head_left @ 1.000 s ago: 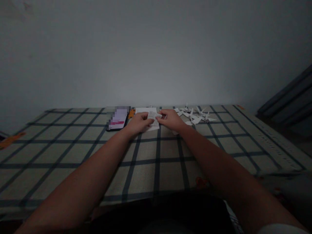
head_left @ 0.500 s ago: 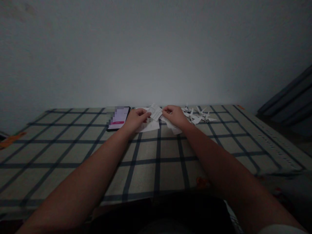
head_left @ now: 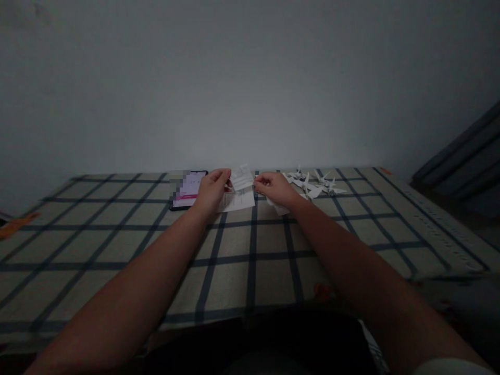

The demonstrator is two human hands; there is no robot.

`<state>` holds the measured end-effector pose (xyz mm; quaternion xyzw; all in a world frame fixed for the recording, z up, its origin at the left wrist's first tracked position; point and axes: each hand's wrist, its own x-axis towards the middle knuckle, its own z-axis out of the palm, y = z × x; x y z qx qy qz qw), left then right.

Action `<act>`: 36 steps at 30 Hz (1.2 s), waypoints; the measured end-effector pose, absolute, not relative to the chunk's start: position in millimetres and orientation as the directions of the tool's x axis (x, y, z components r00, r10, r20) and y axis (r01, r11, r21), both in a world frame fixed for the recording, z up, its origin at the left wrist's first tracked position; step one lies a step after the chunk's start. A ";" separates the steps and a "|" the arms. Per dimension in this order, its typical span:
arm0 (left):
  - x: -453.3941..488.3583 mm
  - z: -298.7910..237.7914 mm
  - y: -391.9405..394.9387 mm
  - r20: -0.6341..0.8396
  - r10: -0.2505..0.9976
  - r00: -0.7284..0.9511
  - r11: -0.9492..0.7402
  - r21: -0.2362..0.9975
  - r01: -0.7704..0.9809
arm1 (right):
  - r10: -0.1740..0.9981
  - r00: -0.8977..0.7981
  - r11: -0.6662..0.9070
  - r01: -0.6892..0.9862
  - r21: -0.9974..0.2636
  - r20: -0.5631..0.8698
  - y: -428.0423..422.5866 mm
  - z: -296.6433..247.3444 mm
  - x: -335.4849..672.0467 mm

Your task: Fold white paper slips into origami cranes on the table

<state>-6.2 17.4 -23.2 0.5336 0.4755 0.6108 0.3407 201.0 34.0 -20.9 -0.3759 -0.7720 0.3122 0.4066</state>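
Both arms reach far out over a checked cloth. My left hand and my right hand each pinch one side of a small white paper piece, held just above the cloth. Under it lies a larger white sheet. Another scrap of white paper sits below my right hand. Several folded white paper cranes lie right of my right hand.
A phone with a lit screen lies left of my left hand. A plain wall rises behind the cloth. A dark slatted panel leans at the far right. An orange patch shows at the left edge.
The small paper piece has been lifted off the sheet and held up between both hands; my left hand has shifted up and a little left.
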 end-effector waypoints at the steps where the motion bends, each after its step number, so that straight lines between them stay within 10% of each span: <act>1: -6.5 -23.0 17.4 0.329 0.925 -0.189 -0.317 0.944 0.095 | 0.838 -0.390 0.513 0.320 -0.797 0.383 34.0 -21.2 200.9; 36: 0.9 -16.8 7.3 0.250 0.968 -0.031 -0.245 0.962 0.124 | 0.801 -0.460 0.552 0.322 -0.769 0.382 35.5 -25.3 199.5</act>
